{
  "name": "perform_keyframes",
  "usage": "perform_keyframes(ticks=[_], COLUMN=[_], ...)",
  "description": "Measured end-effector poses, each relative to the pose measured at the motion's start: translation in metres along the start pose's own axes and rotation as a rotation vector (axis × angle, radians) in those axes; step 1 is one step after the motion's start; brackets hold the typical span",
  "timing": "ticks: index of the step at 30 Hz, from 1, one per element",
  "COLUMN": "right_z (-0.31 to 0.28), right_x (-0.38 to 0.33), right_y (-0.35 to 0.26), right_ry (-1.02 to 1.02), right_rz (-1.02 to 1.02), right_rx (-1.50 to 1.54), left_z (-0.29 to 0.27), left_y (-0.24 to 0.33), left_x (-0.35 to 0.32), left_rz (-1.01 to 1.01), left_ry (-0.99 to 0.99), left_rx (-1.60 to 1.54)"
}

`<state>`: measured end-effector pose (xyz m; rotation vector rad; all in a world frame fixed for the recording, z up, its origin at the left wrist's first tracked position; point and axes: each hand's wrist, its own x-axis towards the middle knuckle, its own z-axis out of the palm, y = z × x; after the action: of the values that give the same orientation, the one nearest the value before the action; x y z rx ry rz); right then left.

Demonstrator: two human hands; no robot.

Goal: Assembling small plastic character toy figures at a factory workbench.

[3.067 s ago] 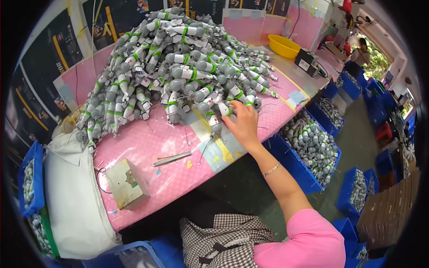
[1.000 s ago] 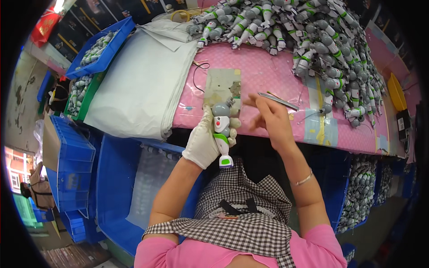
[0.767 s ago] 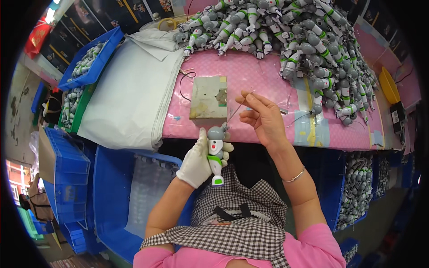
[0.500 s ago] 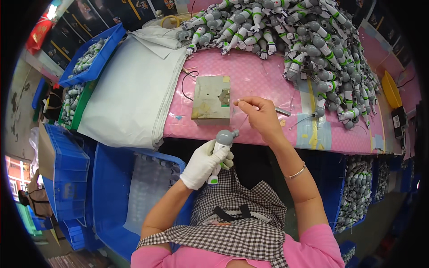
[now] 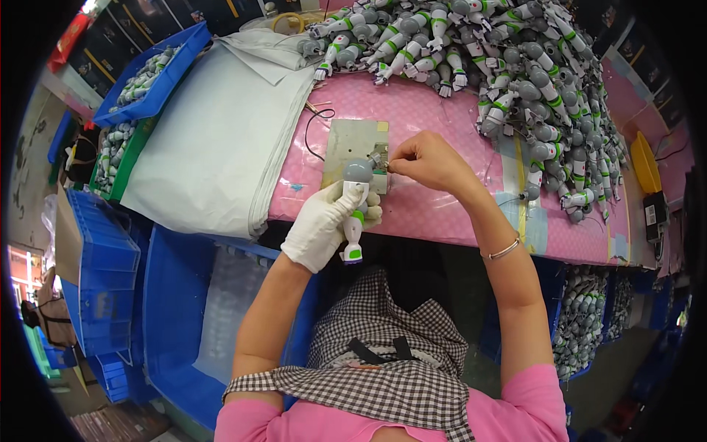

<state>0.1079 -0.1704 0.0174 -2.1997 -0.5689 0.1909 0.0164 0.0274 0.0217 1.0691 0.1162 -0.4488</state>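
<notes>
While clasping a white-and-grey toy arm in the white-gloved left hand, holds it over the near part of a metal box, with the grey ball joint uppermost and the green-and-white end hanging below the glove. With the bare right hand, bends thumb and forefinger close together just beside the joint's tip, at the box's right side — cannot tell whether pinching anything so thin between them. Wears a bracelet on the right wrist and a checked apron. Farther out, faces a pink-covered table, with a black cable looping left of the box. To the left, has white sheets and, beyond, a blue crate of similar parts; to the right — has a big heap of them, then a yellow bowl.
</notes>
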Motion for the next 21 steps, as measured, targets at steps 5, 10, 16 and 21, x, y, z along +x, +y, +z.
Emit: perform_keyframes(ticks=[5,10,16,21], right_z=[-0.013,-0.01,-0.009,-0.06], right_x=[0.012,0.007,-0.039,-0.046], right_y=[-0.013,0.003,0.015,0.073], right_ry=[-0.144,-0.108,0.132,0.705], right_rz=[0.163,0.203,0.43,0.251], right_rx=[0.002,0.053,0.918,0.449], left_z=[-0.002,0.002,-0.017,-0.079], left_y=[-0.003,-0.005,-0.012,0.003], left_x=[0.005,0.006,-0.019,-0.095], left_rz=[0.023,0.048,0.061,0.361], left_ry=[0.031,0.036,-0.017,0.38], left_rx=[0.011,0.196,-0.013,0.139])
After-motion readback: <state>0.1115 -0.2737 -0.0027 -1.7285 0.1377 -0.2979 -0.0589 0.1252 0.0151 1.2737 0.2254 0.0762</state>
